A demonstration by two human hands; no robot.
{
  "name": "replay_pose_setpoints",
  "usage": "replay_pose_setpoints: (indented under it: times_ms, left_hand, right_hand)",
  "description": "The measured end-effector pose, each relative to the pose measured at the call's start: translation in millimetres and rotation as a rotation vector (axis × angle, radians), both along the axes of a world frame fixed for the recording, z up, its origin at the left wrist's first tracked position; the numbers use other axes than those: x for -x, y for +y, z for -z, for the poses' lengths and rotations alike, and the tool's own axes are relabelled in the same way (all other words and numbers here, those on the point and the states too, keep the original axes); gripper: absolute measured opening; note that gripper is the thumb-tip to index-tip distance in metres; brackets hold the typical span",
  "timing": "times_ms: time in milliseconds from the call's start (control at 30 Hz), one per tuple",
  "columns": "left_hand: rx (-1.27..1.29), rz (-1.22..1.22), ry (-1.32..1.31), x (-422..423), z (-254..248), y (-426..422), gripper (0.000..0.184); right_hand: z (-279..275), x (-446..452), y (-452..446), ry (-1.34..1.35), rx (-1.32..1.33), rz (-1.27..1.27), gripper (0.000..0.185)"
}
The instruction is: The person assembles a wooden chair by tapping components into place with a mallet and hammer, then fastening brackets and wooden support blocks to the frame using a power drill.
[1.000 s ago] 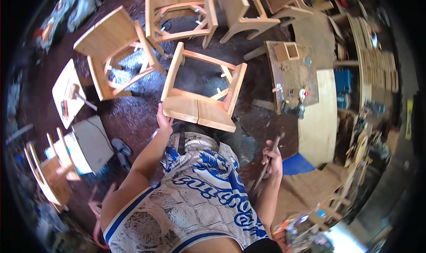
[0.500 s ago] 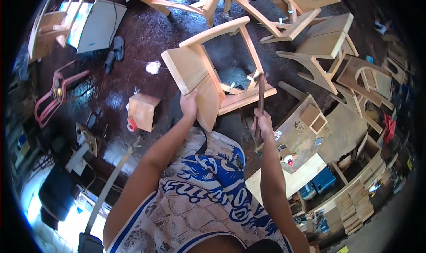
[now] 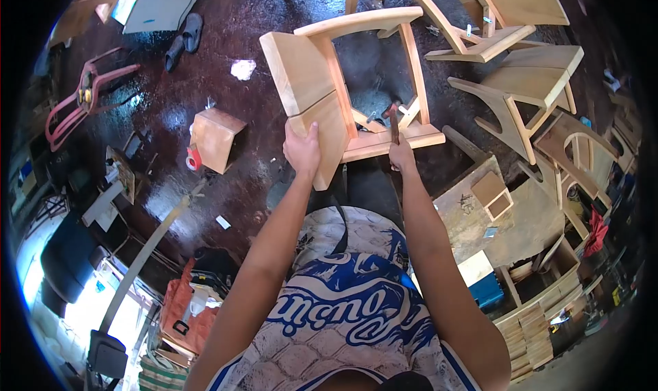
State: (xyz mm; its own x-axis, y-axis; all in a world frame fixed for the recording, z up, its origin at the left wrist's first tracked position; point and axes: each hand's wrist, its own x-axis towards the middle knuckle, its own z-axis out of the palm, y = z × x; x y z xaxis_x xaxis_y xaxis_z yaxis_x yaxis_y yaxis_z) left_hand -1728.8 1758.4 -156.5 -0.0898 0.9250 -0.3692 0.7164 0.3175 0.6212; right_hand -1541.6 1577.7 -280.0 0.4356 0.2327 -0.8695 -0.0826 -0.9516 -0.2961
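The left grip [image 3: 301, 150] clasps the wooden chair frame [image 3: 312, 79] by its panel's outer edge at 7 o'clock, and the right grip [image 3: 403, 155] is closed around a handled tool [image 3: 395, 128] pointing to 12, at the frame's 5 o'clock rail. Ahead of the shirt [image 3: 343, 309], its blue script not surely readable, the panel's long axis runs 11 to 5; dark floor [image 3: 257, 106] opens at 9.

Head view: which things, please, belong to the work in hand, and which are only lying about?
In the work:
wooden chair frame, gripped at its panel edge by the left hand
long-handled tool, held in the right hand

Apparently just lying about:
dark shoes
small wooden box
red cloth
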Motion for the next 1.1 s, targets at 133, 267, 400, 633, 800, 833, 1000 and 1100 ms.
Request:
replay_pose_setpoints:
  times_ms: [133, 267, 400, 633, 800, 833, 1000, 1100]
  left_hand:
    - [-0.033, 0.025, 0.019, 6, 8, -2, 0.049]
    - [-0.03, 0.015, 0.043, 5, 7, -3, 0.05]
    - [-0.023, 0.022, 0.04, 7, 9, -3, 0.052]
    - [-0.028, 0.007, 0.039, 5, 7, -3, 0.044]
    - [-0.008, 0.04, 0.095, 4, 2, -1, 0.044]
    - [-0.01, 0.042, 0.08, 5, 3, -1, 0.044]
    - [-0.033, 0.049, 0.031, 9, 13, -2, 0.054]
    - [-0.022, 0.04, 0.05, 8, 12, -3, 0.054]
  right_hand:
    - [-3, -2, 4, -0.004, -0.041, -0.117, 0.021]
    - [-26, -21, 14, 0.223, 0.042, 0.036, 0.031]
    - [-53, -24, 26, -0.068, -0.005, -0.009, 0.052]
    - [43, -4, -18, -0.222, -0.048, -0.233, 0.062]
    - [-30, -38, 12, 0.333, 0.028, 0.01, 0.062]
    - [-32, -40, 17, 0.208, 0.04, -0.027, 0.058]
    - [-55, -55, 36, -0.199, 0.005, -0.078, 0.06]
    - [-37, -37, 25, -0.293, -0.068, -0.094, 0.061]
